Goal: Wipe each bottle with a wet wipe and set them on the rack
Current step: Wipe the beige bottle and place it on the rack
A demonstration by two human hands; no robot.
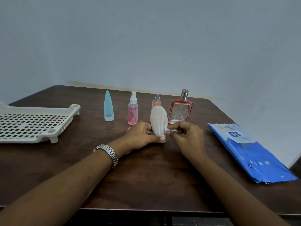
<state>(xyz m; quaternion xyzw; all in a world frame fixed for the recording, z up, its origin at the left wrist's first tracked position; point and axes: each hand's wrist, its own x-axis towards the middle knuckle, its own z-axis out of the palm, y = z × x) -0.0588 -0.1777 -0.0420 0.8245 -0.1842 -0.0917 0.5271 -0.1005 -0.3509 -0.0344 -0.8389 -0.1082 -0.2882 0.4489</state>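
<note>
Left hand [143, 136] grips the base of the ribbed white bottle [158, 119], bracing it upright on the counter [146, 180] so that the right hand [187, 139], pinching a wadded wet wipe [170, 130], can rub its side. The row of other bottles [133, 110] stands close behind, limiting forward sweep. Bare counter runs leftward to the rack [32, 124], which carries no bottle yet.
</note>
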